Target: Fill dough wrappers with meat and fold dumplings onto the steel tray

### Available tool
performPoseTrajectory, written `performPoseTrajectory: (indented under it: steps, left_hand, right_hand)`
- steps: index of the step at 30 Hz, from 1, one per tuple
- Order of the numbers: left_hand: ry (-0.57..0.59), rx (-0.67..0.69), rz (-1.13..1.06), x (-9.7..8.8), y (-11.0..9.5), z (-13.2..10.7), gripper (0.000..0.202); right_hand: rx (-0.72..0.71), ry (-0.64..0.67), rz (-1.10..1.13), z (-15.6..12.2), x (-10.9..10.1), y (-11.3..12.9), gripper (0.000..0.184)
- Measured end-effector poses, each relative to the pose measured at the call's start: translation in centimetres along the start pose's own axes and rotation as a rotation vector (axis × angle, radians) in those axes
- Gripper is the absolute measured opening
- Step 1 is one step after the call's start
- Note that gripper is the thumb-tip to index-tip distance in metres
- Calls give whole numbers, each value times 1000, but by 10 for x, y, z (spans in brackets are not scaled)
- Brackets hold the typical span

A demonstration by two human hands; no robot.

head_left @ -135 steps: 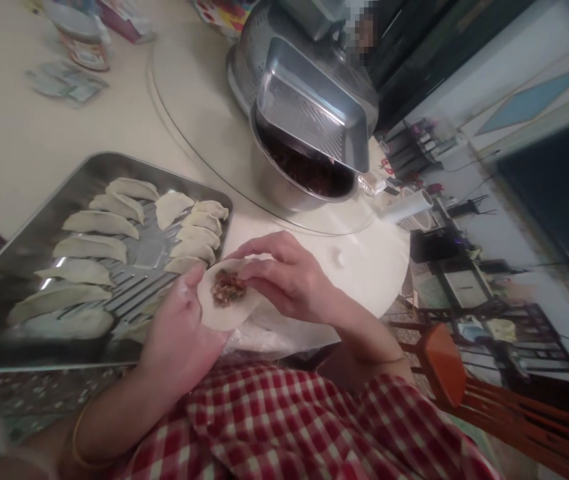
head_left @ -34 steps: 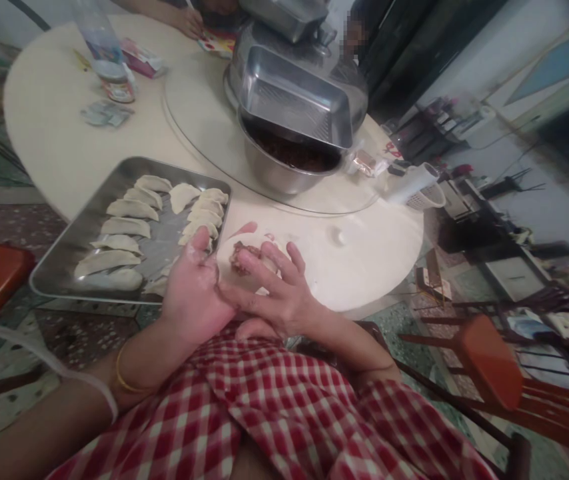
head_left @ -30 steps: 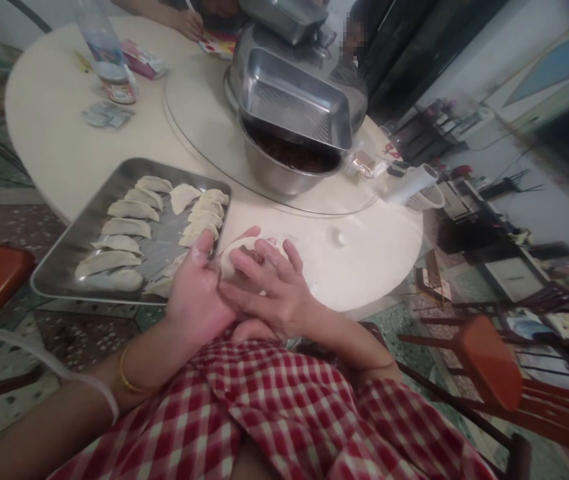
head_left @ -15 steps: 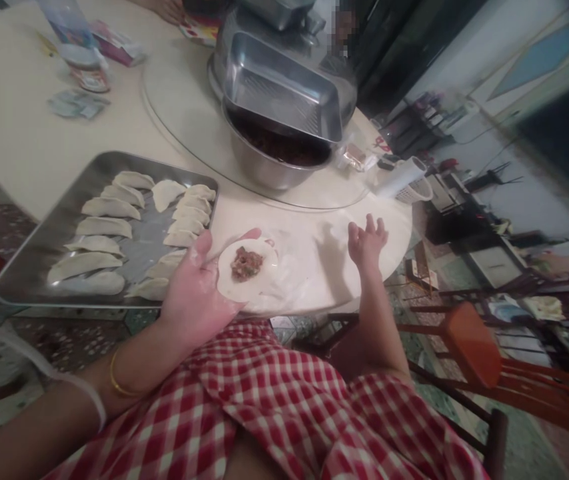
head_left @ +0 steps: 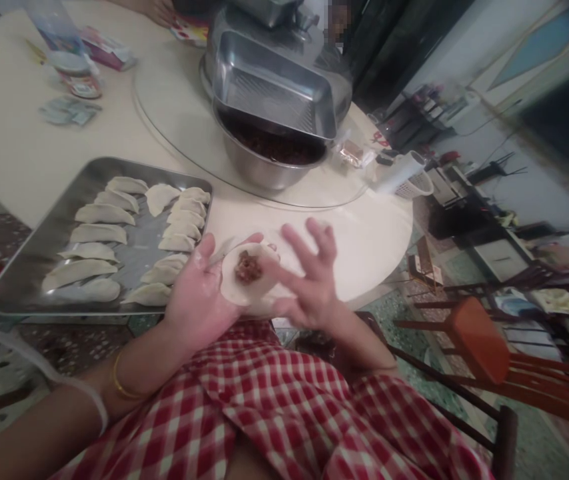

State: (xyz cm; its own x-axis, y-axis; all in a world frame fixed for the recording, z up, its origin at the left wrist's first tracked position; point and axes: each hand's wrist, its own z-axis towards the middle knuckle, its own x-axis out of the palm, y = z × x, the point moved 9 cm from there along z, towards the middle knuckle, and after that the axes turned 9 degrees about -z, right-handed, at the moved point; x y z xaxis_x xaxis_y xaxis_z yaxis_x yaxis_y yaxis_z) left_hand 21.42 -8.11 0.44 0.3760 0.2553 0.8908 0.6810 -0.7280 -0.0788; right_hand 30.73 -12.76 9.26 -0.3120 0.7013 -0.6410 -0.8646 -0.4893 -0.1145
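Observation:
On the palm and fingers of my left hand [head_left: 199,293] rests a round dumpling wrapper [head_left: 232,283], with its thumb standing up beside the edge. A mound of reddish-brown minced filling [head_left: 248,268] sits in the middle of the wrapper. My right hand [head_left: 309,287] is at the wrapper's right side, fingers spread and holding nothing. One of its fingertips is over or against the filling; I cannot tell if it touches. To the left, a metal tray [head_left: 29,240] carries several folded dumplings [head_left: 104,213] in rows.
A deep metal bowl [head_left: 264,172] of dark filling stands on the glass turntable [head_left: 164,113], a rectangular metal pan [head_left: 274,93] tilted over it. A jar [head_left: 77,77] is at the far left. A white basket [head_left: 417,185] sits at the right edge, an orange chair [head_left: 479,340] beyond.
My right hand has moved left, from over the table to the wrapper, its fingers spread. My left hand still holds the wrapper and filling. The view has shifted slightly.

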Motion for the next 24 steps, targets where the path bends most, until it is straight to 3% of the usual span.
performPoseTrajectory:
  steps: [3, 6, 11, 16, 20, 24]
  left_hand:
    - [83, -89, -36, 5, 5, -4, 69]
    - [154, -110, -39, 4, 3, -7, 72]
    - [247, -92, -61, 6, 3, -8, 67]
    - [208, -98, -72, 1, 3, -9, 68]
    - [213, -99, -45, -4, -1, -11, 74]
    - [292, -103, -45, -2, -3, -12, 71]
  right_hand:
    - [-135, 131, -5, 10, 24, 42, 58]
    - [-169, 203, -8, 17, 34, 48, 54]
    - [-142, 310, 41, 34, 42, 33, 47]
    - [-183, 482, 103, 31, 63, 5, 41]
    - [-186, 454, 161, 21, 62, -17, 44]
    - [-200, 401, 135, 13, 56, -22, 48]
